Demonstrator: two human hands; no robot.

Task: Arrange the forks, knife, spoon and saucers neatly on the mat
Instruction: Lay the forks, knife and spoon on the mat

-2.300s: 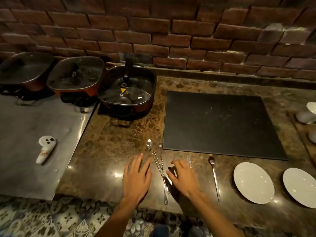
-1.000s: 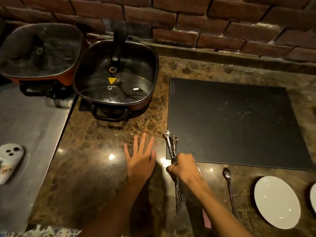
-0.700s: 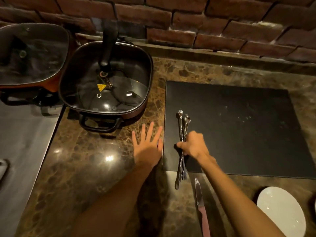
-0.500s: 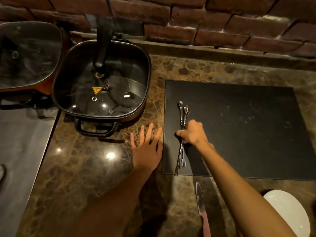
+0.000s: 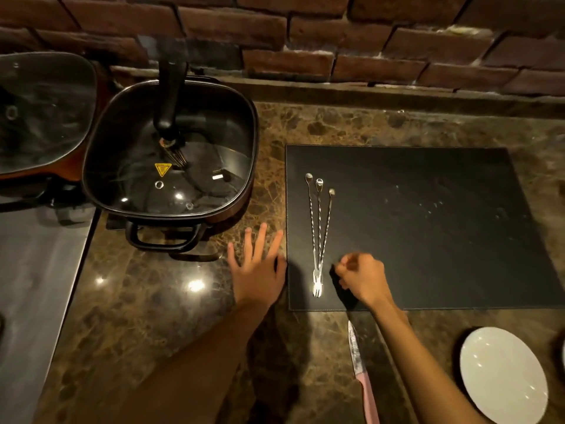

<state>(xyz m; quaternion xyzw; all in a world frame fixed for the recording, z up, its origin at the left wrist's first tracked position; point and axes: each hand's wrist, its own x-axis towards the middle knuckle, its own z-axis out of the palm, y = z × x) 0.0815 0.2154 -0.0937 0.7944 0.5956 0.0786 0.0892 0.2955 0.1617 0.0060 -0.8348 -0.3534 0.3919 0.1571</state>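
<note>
Three long thin twisted-handle forks [image 5: 318,237] lie close together near the left edge of the black mat [image 5: 428,228], tines toward me, handles fanned slightly at the far end. My right hand [image 5: 362,278] hovers just right of the tines, fingers curled, holding nothing. Flat on the stone counter sits my left hand [image 5: 260,267], fingers spread, beside the mat's left edge. A knife with a pink handle [image 5: 362,374] lies on the counter below the mat. One white saucer [image 5: 504,373] rests at the lower right. The spoon is out of sight.
A lidded square electric pan [image 5: 171,151] with a black handle stands left of the mat; another lidded pan [image 5: 42,114] is farther left. A brick wall runs along the back. A metal surface [image 5: 36,286] adjoins the counter on the left.
My right hand carried the forks from the counter onto the mat, set them down and let go. It has pulled back to the right of them. My left hand stayed flat.
</note>
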